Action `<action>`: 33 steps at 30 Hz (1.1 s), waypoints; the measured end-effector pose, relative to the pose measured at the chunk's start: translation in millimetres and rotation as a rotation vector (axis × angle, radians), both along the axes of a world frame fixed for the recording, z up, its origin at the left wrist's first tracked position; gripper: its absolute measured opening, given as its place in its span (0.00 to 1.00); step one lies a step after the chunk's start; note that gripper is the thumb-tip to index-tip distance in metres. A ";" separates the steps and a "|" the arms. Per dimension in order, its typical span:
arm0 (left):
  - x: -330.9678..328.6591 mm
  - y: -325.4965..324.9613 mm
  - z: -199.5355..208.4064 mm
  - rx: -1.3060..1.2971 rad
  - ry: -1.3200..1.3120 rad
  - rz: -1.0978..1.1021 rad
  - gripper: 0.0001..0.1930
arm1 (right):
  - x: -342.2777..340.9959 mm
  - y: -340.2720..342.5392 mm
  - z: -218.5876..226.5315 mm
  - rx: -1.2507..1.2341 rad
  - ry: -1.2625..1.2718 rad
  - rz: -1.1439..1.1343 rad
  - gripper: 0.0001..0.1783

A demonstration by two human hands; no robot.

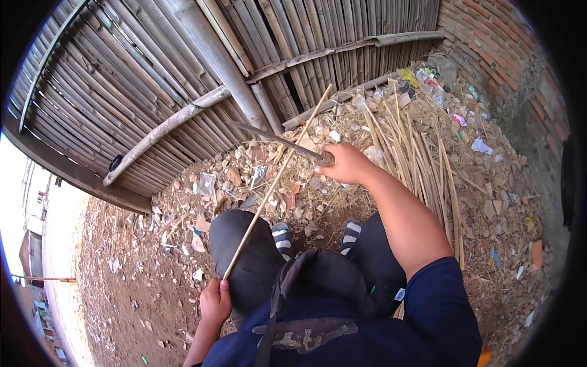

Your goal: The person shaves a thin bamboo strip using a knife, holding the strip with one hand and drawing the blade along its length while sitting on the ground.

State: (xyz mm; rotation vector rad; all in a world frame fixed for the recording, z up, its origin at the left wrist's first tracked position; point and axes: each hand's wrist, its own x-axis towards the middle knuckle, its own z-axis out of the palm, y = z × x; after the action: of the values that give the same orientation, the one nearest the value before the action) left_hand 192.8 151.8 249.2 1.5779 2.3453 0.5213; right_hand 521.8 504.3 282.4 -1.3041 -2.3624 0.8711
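My left hand (215, 300) is closed on the near end of a long thin bamboo strip (264, 202), beside my left knee. From there the strip slants up and away to the right, passing over my dark trouser leg. My right hand (343, 163) grips the wooden handle of a long-bladed knife (292, 145), out in front of my knees. The dark blade points left and crosses the strip in its farther half; whether the two touch I cannot tell. Some of the right fingers are hidden behind the handle.
A pile of split bamboo strips (422, 165) lies to my right. Ahead stands a bamboo fence (183, 79) with a thick post (217, 58), and a brick wall (501, 49) rises at the right. Stones, broken brick and plastic litter (482, 146) cover the dirt ground.
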 end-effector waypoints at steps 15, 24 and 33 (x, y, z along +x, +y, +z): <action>-24.3 4.4 -23.8 0.005 0.150 -0.094 0.17 | -43.7 -8.0 -4.4 0.017 -0.290 0.235 0.22; -37.0 8.4 -21.5 -0.061 0.125 -0.099 0.17 | -25.3 33.8 -34.6 -0.186 -0.183 -0.011 0.20; -44.3 13.6 -17.1 -0.091 0.039 -0.118 0.20 | -32.8 24.1 -49.1 -0.205 -0.134 0.111 0.22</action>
State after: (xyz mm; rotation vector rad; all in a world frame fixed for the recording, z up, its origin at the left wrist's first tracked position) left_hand 148.5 165.5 232.1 1.6855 2.2519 0.3561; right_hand 489.0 528.4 233.3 -1.3560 -2.5249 1.1179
